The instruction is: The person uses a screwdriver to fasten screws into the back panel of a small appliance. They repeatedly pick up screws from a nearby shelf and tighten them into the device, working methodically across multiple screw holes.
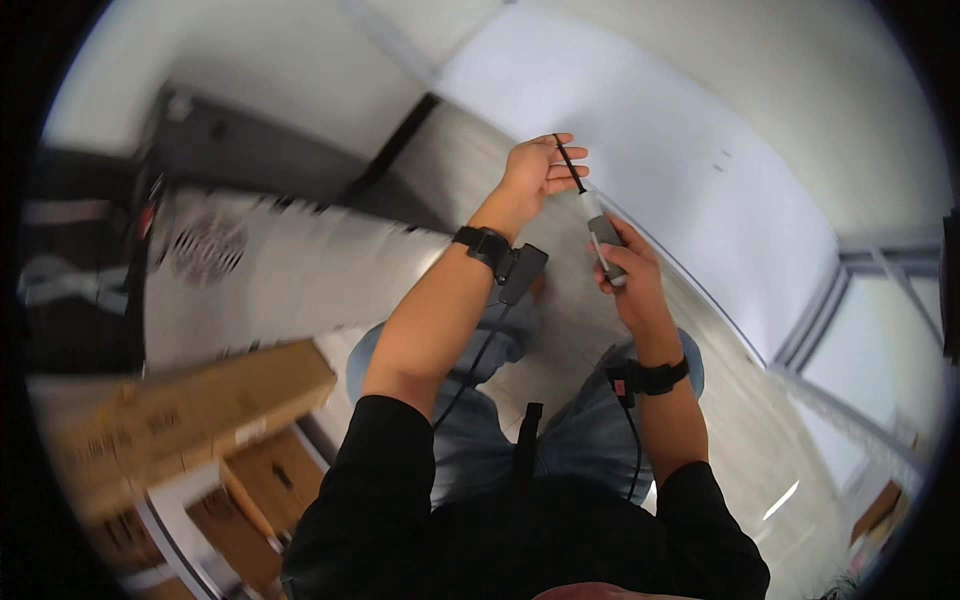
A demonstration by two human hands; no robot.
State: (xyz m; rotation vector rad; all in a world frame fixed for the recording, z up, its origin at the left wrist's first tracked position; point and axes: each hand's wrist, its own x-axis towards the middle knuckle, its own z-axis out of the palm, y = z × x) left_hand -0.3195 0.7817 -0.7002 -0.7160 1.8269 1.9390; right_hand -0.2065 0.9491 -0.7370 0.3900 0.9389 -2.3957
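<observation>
My right hand (632, 265) is wrapped round the grey handle of a screwdriver-like tool (606, 240). A pale collar joins the handle to a long, thin black shaft (570, 166), which points up and to the left. Beyond it, my left hand (540, 170) is open, its fingers stretched out to the right. The shaft crosses in front of those fingers, its tip by the uppermost one. Whether shaft and fingers touch, I cannot tell. Each wrist wears a black strap with a small cabled device, one at the left wrist (488, 248) and one at the right (655, 379).
A white panel (650, 130) rises ahead, its lower edge just beyond my hands. To the left lies a light metal surface with a round grille (208, 248), beside a dark cabinet (250, 150). Cardboard boxes (200, 400) are stacked at the lower left. A grey frame (820, 310) stands right.
</observation>
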